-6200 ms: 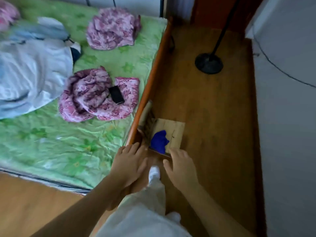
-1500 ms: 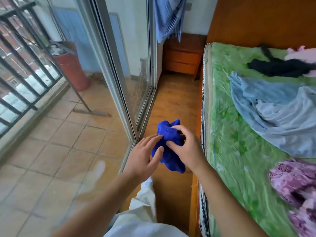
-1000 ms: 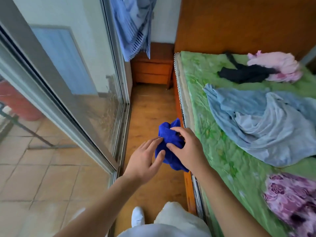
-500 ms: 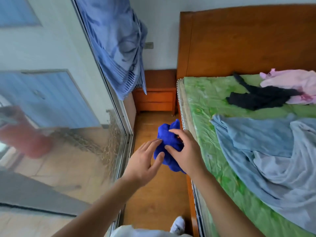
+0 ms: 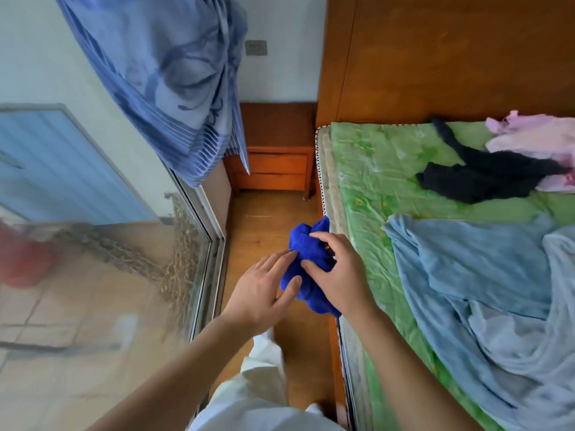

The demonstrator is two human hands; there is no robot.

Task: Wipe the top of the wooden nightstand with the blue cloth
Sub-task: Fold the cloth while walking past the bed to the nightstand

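Observation:
The blue cloth (image 5: 306, 253) is bunched up in front of me at chest height. My right hand (image 5: 337, 272) grips it from the right, fingers curled into the bundle. With straight fingers, my left hand (image 5: 264, 289) touches the cloth's left side. The wooden nightstand (image 5: 275, 144) stands ahead at the far end of the narrow floor strip, between the wall and the bed's headboard. Its top is bare and its left edge is partly hidden by the hanging curtain.
A blue striped curtain (image 5: 174, 82) hangs at the left over a glass sliding door (image 5: 102, 244). On the right, the bed (image 5: 373, 181) with a green sheet carries a light blue garment (image 5: 482, 275), a black one (image 5: 485, 178) and a pink one (image 5: 535, 141). The wooden floor strip (image 5: 258, 219) leads to the nightstand.
I picked the cloth off a small wooden box and walked round the bed. Over the last second the nightstand has come nearer; both hands stay on the cloth the same way.

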